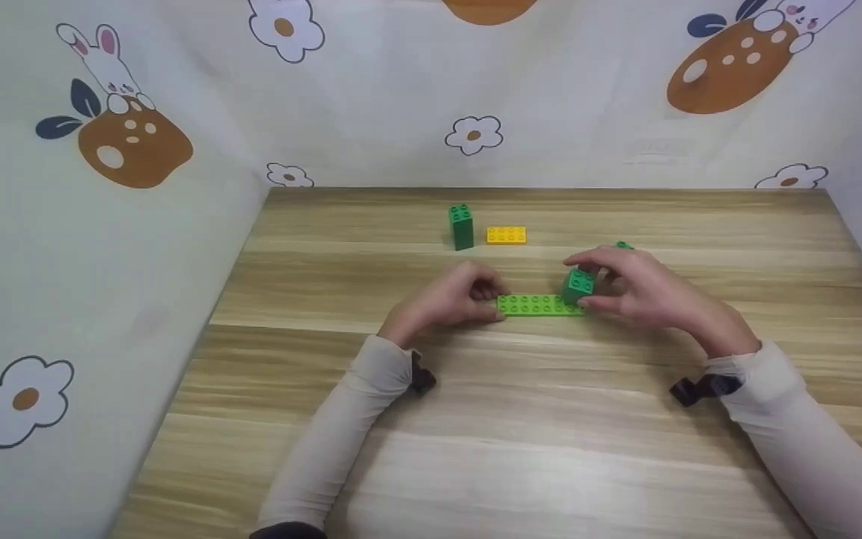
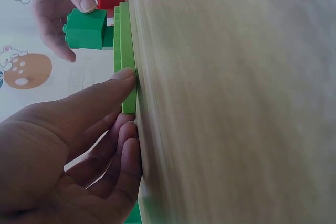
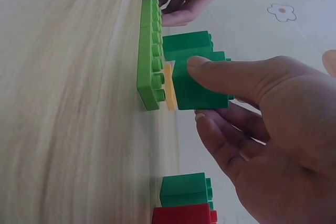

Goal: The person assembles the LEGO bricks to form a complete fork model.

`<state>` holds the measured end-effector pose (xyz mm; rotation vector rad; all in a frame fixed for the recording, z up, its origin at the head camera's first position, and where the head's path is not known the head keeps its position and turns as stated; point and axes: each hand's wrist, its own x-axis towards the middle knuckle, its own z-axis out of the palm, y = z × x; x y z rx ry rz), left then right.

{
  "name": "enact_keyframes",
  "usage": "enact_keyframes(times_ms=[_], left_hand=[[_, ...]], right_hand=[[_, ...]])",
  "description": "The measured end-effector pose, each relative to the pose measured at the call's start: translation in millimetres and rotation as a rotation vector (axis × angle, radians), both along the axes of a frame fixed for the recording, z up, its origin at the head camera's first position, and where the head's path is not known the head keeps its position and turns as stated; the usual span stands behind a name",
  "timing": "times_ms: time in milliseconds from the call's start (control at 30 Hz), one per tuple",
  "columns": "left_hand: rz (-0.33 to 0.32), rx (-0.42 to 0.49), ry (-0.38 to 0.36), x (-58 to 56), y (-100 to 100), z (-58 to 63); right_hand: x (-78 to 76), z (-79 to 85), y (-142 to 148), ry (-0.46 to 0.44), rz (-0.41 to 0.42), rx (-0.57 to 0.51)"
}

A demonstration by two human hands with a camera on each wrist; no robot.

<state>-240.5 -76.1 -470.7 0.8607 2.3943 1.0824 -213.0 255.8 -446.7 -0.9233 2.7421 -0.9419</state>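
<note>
A long light-green building brick strip (image 1: 532,305) lies studs-up on the table, a seam across it in the right wrist view. My left hand (image 1: 461,296) pinches its left end; the thumb lies along the near side in the left wrist view. Over the strip's right end, my right hand (image 1: 637,288) holds a green building brick (image 3: 202,81) between thumb and fingers. A small gap separates this brick from the studs in the right wrist view. Its studs point up, and it looks slightly tilted in the head view.
Farther back stand a tall green block (image 1: 462,228) and a flat yellow brick (image 1: 506,236). Behind my right hand, a green brick (image 3: 184,190) stands beside a red brick (image 3: 184,213); the hand mostly hides them in the head view. A patterned cloth wall (image 1: 386,112) borders the table.
</note>
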Motion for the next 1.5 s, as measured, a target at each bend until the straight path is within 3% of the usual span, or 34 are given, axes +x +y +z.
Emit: enact_keyframes(times_ms=[300,1167,1400,1500], left_hand=[[0.003,0.0,-0.002,0.4,0.1,0.1],[0.015,0.005,-0.049,-1.3,0.0,-1.9],[-0.002,0.02,-0.024,-0.8,-0.3,-1.5],[-0.017,0.01,0.026,-0.5,0.5,-1.0]], right_hand=[[-0.4,-3.3,-0.1,-0.046,0.011,0.014],[1.0,-5.6,0.9,-0.052,0.001,0.023],[2.1,-9.5,1.7,-0.071,-0.014,0.006],[2.6,-10.9,3.1,-0.075,-0.022,0.0]])
